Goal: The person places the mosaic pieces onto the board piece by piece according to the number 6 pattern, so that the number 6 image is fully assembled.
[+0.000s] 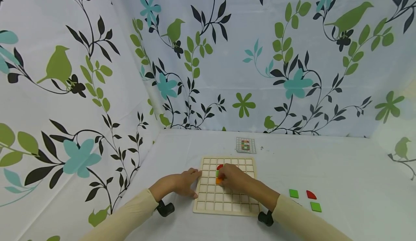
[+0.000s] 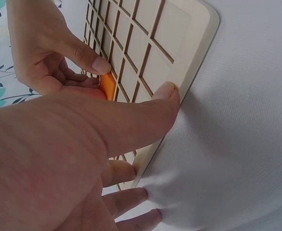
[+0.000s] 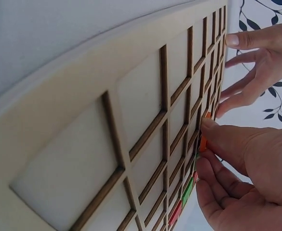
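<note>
A light wooden grid board (image 1: 226, 213) lies flat on the white-covered table. Over its upper middle, my right hand (image 1: 234, 178) pinches an orange tile (image 2: 108, 86) between thumb and curled fingers, down at the grid. Beside that tile, a red piece (image 1: 220, 167) and a green piece (image 1: 217, 173) sit in the cells, partly hidden by the right hand. More red (image 3: 175, 213) and green (image 3: 187, 191) pieces show in the right wrist view. At the board's left edge rests my left hand (image 1: 186, 183), its thumb touching the rim and its fingers loosely extended.
Behind the board lies a small card (image 1: 246, 145) printed with a grid and a coloured pattern. To the right, near my right forearm, are two green squares (image 1: 294, 193) and a red quarter-round piece (image 1: 311, 195). A patterned curtain (image 1: 208, 71) hangs behind the table.
</note>
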Motion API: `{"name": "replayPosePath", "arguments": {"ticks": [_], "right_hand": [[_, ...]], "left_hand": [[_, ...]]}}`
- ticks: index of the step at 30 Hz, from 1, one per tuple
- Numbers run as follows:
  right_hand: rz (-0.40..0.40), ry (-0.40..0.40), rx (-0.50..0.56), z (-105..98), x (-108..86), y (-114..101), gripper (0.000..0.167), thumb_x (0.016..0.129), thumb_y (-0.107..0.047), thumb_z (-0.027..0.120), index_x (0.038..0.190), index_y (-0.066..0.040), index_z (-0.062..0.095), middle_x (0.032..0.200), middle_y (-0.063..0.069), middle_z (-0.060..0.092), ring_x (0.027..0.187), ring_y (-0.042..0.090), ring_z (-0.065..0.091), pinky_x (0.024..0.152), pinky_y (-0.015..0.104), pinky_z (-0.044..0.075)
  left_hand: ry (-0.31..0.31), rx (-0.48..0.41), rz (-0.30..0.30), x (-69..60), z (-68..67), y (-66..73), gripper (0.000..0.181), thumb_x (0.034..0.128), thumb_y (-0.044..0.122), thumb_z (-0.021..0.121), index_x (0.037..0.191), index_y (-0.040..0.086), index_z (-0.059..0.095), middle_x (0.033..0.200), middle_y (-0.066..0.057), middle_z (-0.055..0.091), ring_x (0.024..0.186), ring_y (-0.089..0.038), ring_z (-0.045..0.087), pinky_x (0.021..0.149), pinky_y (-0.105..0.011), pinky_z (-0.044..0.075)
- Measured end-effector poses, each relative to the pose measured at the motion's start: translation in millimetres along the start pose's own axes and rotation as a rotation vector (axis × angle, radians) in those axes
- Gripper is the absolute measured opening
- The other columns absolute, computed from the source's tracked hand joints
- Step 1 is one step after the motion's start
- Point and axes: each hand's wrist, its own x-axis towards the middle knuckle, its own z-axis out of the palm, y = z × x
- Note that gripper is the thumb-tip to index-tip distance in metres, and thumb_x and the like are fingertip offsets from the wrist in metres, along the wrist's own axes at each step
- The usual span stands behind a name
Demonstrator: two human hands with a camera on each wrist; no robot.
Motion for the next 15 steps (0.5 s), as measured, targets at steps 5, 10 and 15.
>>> {"name": "replayPosePath", "arguments": {"ticks": [5, 10, 15], "right_hand": [[-0.021, 0.019, -0.017, 1, -3.6, -1, 0.015, 0.093, -0.005, 0.08, 0.107, -0.001, 0.076, 0.101, 0.006, 0.065, 0.091, 0.016, 0.059, 0.082, 0.032, 0.054], [-0.083, 0.055, -0.052, 7, -1.4, 3, 0.014, 0.091, -0.007, 0.083, 0.104, -0.001, 0.08, 0.098, 0.004, 0.067, 0.088, 0.015, 0.056, 0.079, 0.028, 0.052], [-0.113, 0.079, -0.097, 12, -2.2, 3, 0.014, 0.09, -0.008, 0.084, 0.103, -0.003, 0.081, 0.096, 0.001, 0.067, 0.088, 0.012, 0.053, 0.078, 0.026, 0.051]], "left_hand": [[-0.002, 0.005, 0.004, -1.2, 0.0, 0.7, 0.088, 0.0933, 0.03, 0.083, 0.164, 0.008, 0.035, 0.167, -0.015, 0.034, 0.153, -0.033, 0.038, 0.12, -0.051, 0.04], [-0.009, -0.002, -0.002, -1.2, -0.1, -1.7, 0.088, 0.0934, 0.032, 0.083, 0.164, 0.009, 0.035, 0.167, -0.014, 0.034, 0.153, -0.033, 0.038, 0.12, -0.052, 0.04], [-0.011, -0.002, 0.009, -0.5, 0.7, -3.2, 0.088, 0.0945, 0.033, 0.082, 0.164, 0.009, 0.034, 0.168, -0.015, 0.033, 0.154, -0.033, 0.037, 0.121, -0.051, 0.039]]}}
